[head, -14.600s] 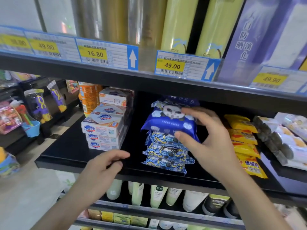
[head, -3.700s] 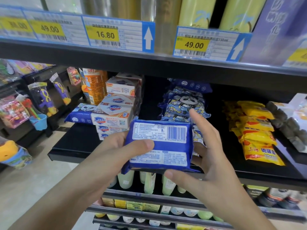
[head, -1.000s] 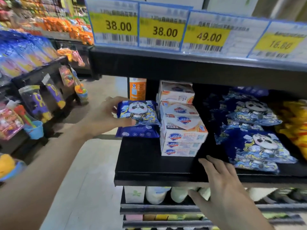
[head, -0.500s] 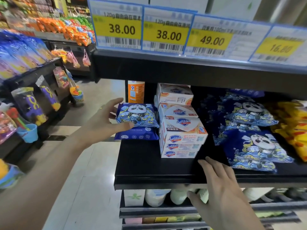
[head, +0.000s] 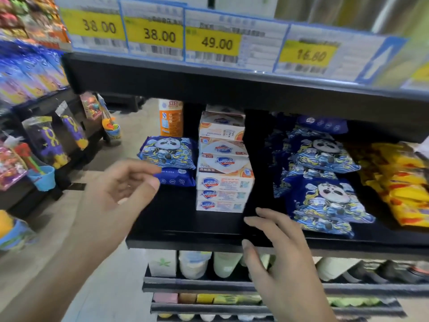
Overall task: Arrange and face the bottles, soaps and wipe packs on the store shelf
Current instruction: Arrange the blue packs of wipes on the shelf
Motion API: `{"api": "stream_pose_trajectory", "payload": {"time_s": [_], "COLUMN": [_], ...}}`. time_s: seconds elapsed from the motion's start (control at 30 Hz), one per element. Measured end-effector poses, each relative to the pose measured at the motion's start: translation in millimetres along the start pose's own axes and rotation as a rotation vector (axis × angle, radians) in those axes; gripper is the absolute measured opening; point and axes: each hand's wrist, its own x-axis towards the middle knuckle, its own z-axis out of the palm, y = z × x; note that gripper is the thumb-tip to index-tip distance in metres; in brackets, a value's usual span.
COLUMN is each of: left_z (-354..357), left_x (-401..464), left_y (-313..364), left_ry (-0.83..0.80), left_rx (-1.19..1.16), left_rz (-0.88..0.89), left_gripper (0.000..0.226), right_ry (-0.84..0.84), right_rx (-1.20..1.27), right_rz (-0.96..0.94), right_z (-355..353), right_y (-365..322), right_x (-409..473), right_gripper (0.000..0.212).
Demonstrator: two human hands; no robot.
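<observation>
Lying at the left end of the black shelf, two blue wipe packs with a panda print are stacked one on the other, just beside a stack of soap boxes that sits left of centre in the frame. Behind the two packs stands an orange bottle. To the right of the soap, across a bare gap of shelf, more panda wipe packs lie in an overlapping pile that slopes toward the shelf's front edge, and yellow packets fill the right edge of the frame.

The left hand hangs in front of the shelf's left end, its fingers loosely curled with thumb and forefinger close together and nothing between them; it is near the two stacked packs but apart from them. The right hand is spread, with its straight fingers resting on the front edge of the shelf below the soap boxes, and it grips nothing.

Price tags run along the shelf above, across the top of the frame. Pale bottles line the shelf below. Toys in clear bags hang on a rack at the left.
</observation>
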Motion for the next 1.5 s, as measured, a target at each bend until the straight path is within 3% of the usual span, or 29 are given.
{"api": "stream_pose_trajectory", "payload": {"time_s": [0.13, 0.3, 0.4, 0.5, 0.57, 0.67, 0.97, 1.2, 1.33, 1.43, 1.5], "left_z": [62.0, 144.6, 176.4, 186.3, 187.4, 186.7, 190.7, 199.3, 207.6, 215.7, 219.0], "left_x": [-31.4, -44.7, -44.3, -45.8, -45.4, -43.6, -45.5, -41.3, -37.9, -45.0, -49.7], "left_y": [21.2, 25.9, 5.5, -13.7, -14.8, -9.2, -2.2, 48.7, 78.8, 97.5, 104.6], "left_ry": [-0.122, -0.263, -0.276, -0.325, -0.363, -0.356, -0.307, -0.049, -0.244, -0.399, -0.408], "left_rx": [0.059, 0.149, 0.354, 0.631, 0.682, 0.641, 0.578, 0.035, -0.208, -0.215, -0.218], "left_rz": [0.004, 0.028, 0.025, 0.071, 0.062, 0.020, -0.067, -0.403, -0.609, -0.590, -0.576], "left_gripper": [0.014, 0.025, 0.027, 0.024, 0.026, 0.024, 0.026, 0.017, 0.063, 0.051, 0.041], "right_ry": [0.124, 0.283, 0.210, 0.023, -0.118, -0.213, -0.043, 0.082, 0.126, 0.123, 0.131], "right_rx": [0.056, -0.033, -0.076, -0.054, -0.023, 0.005, 0.134, 0.186, 0.181, 0.167, 0.144], "right_rz": [-0.093, -0.089, 0.005, 0.014, 0.005, -0.064, -0.105, -0.186, -0.316, -0.381, -0.408], "right_z": [-42.7, -99.2, -125.4, -142.1, -146.5, -141.1, -122.3, -138.2, -141.5, -137.6, -134.7], "right_y": [14.9, 59.9, 92.0, 116.0, 127.4, 139.9, 151.5, 137.1, 123.2, 115.5, 111.1], "right_x": [2.0, 8.1, 16.7, 28.9, 38.2, 45.2, 49.1, 32.3, 18.4, 9.7, 5.8], "right_gripper": [0.023, 0.019, 0.039, 0.064, 0.072, 0.068, 0.051, 0.052, 0.050, 0.052, 0.051]}}
